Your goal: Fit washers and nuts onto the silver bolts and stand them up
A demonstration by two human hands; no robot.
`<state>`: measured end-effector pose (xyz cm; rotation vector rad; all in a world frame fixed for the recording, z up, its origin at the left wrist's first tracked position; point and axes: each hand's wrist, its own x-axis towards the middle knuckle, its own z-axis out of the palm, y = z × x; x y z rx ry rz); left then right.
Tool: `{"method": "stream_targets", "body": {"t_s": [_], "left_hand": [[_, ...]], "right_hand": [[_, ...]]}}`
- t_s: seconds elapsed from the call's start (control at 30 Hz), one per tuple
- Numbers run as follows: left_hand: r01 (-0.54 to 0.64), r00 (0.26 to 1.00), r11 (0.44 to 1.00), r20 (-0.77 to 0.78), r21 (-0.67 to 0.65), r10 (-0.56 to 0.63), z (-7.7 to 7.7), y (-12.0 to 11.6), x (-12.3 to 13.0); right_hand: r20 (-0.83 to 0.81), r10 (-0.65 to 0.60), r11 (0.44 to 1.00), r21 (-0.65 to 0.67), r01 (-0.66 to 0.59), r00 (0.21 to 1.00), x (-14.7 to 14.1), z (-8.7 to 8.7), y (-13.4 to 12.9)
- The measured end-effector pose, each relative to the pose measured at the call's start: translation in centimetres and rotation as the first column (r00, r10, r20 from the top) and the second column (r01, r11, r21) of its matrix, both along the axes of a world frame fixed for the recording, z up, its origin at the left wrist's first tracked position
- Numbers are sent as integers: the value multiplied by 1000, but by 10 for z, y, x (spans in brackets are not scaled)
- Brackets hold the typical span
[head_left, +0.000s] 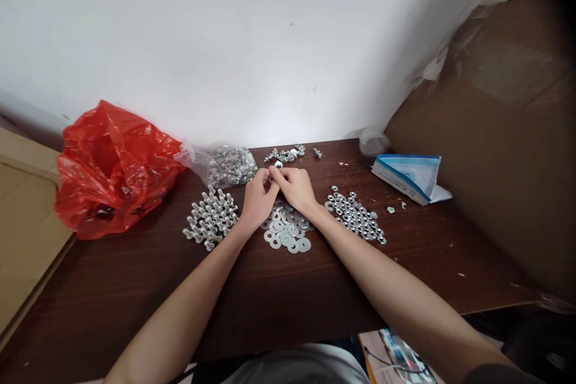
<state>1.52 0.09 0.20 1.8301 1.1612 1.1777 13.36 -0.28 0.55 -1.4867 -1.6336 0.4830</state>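
Note:
My left hand (260, 197) and my right hand (294, 187) meet at the fingertips above the far part of the dark table. Both have their fingers closed, and a small shiny metal piece (278, 164) shows just beyond the fingertips; whether it is held is unclear. Below the hands lies a pile of flat washers (288, 231). Bolts (210, 216) stand in a group left of my left hand, and nuts (357, 216) are spread right of my right wrist. Close behind the hands are several bolts fitted with washers (285, 155).
A red plastic bag (114, 171) and a clear bag of hardware (231, 165) lie at the left. Toward the right are a clear cup (373, 143) and a blue-white packet (405, 177). Cardboard stands at both sides, and a white wall (270, 42) rises behind.

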Motion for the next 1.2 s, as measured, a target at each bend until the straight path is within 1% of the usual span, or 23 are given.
{"method": "stream_targets", "body": {"t_s": [0.23,0.47,0.63,0.97,1.2], "left_hand": [[16,1000,1000,26,-16,-16,0,0,0],[8,1000,1000,28,-4,-7,1,0,1],[15,999,1000,28,-7,-14,1,-1,1],[13,999,1000,34,-14,-13,1,-2,0],[5,1000,1000,-5,-9,-5,2,-2,0]], "right_hand": [[6,-13,1000,-13,13,1000,0,-1,0],[14,-38,999,-37,38,999,0,0,0],[34,-54,998,-30,55,998,0,-1,1],[19,-30,999,-13,31,999,0,0,0],[25,-28,1000,-10,28,999,0,0,0]]}}
